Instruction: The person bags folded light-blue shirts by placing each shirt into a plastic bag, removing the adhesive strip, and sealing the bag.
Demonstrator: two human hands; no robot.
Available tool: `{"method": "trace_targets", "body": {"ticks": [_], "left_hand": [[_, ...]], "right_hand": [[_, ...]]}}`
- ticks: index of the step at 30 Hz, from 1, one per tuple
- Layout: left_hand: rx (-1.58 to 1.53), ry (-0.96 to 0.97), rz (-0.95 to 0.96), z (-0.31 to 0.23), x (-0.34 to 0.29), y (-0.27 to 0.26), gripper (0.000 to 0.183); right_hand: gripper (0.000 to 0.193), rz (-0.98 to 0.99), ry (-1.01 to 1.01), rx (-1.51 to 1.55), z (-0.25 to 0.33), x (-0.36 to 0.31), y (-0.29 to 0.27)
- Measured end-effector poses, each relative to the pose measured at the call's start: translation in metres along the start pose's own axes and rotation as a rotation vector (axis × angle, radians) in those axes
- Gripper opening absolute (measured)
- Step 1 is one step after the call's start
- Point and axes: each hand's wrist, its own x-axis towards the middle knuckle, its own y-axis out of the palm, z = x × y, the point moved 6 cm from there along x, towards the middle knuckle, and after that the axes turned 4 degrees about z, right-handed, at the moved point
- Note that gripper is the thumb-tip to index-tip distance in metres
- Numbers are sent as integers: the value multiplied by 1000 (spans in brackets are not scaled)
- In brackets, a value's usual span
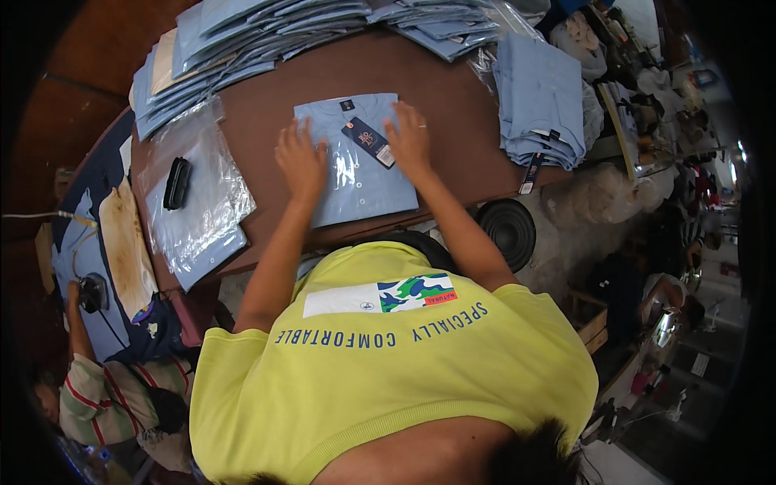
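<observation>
A folded light blue shirt (343, 198) in a shiny clear bag lies on the brown table in front of me, its collar end facing away. A dark navy hang tag (368, 143) rests slantwise on its upper part. My left hand (301, 160) lies over the shirt's left side, fingers spread and pointing away. At the upper right edge, my right hand (411, 144) has its fingers stretched out, close to the tag. Both hands are open and grip nothing.
Stacks of bagged blue shirts (267, 36) fill the table's far side. At right is a pile of folded shirts (537, 97). Clear bags (198, 206) lie at left, with a black oblong object (176, 183) on top. Further left, another person's hand holds an iron (93, 293).
</observation>
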Motion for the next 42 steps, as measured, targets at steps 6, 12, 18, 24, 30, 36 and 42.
{"method": "trace_targets", "body": {"ticks": [6,12,18,24,30,36,42], "left_hand": [[132,186,183,-34,-4,43,51],[147,162,248,-35,3,46,50],[167,152,318,-35,4,49,51],[204,161,328,-32,4,52,52],[66,143,318,-26,10,56,54],[-553,-240,65,32,-10,28,60],[-1244,-358,94,-14,-2,19,51]], "right_hand": [[50,274,-43,-251,18,-18,46],[49,311,-9,-343,18,-15,52],[50,347,27,-348,16,-15,54],[49,373,44,-321,15,-13,59],[55,379,23,-176,7,-2,52],[66,45,672,722,-60,-43,46],[58,307,660,1274,-29,-44,-22]]}}
